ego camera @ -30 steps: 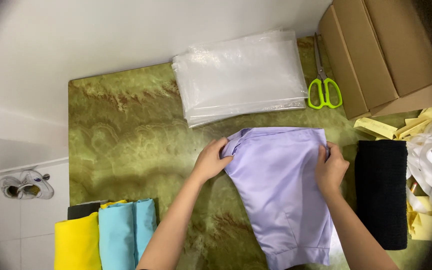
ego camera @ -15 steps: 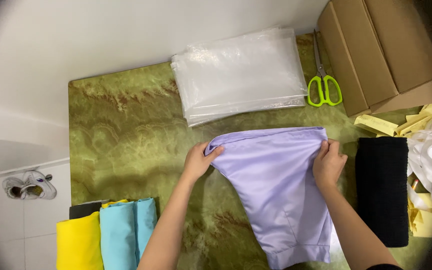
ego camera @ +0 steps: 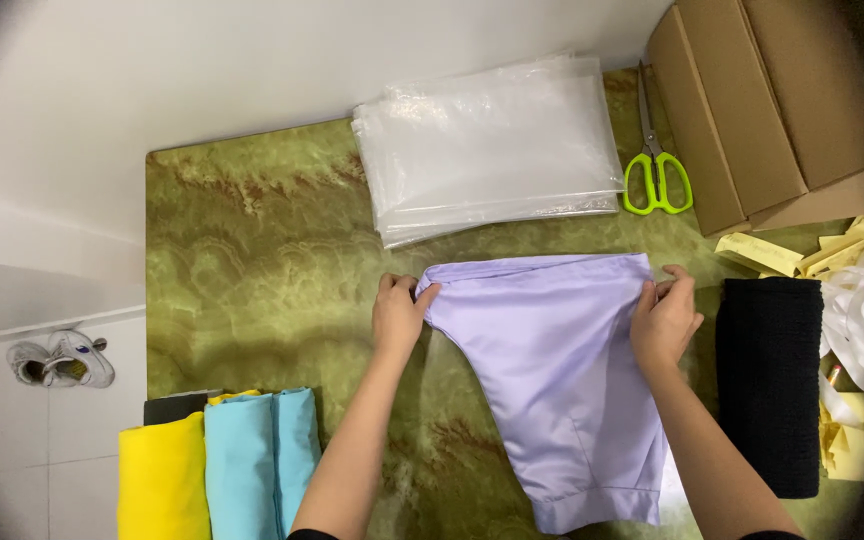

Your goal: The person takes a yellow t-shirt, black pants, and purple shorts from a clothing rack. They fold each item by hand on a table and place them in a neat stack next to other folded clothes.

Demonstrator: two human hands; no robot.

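The lilac garment (ego camera: pixel 552 370), a smooth satin-like piece that looked like shorts, lay flat near the middle of the green marbled desk (ego camera: pixel 262 270), its waistband edge turned toward the far side and its hem reaching toward the near edge. The left hand (ego camera: pixel 399 315) held the left corner of that waistband, its grip pinching the fabric between thumb and fingers. The right hand (ego camera: pixel 664 320) held the opposite corner, its grip likewise pressed together on the cloth, fingers curled over the edge. Between the two hands the top edge was drawn fairly straight.

Just beyond the garment, a stack of clear plastic bags (ego camera: pixel 492 150) rested on the desk. To the right of it lay green-handled scissors (ego camera: pixel 657 170), blades pointing away, close against an open cardboard box (ego camera: pixel 752 100). A folded black fabric (ego camera: pixel 770 380) lay just beside the right hand, and past it was a heap of white plastic and yellow paper strips (ego camera: pixel 852 290). At the near left corner sat folded cloths, one yellow (ego camera: pixel 162 480) and one light blue (ego camera: pixel 257 460), with a dark piece (ego camera: pixel 174 407) peeking out behind them. Off the desk, on the tiled floor, lay a pair of white sneakers (ego camera: pixel 60 360).
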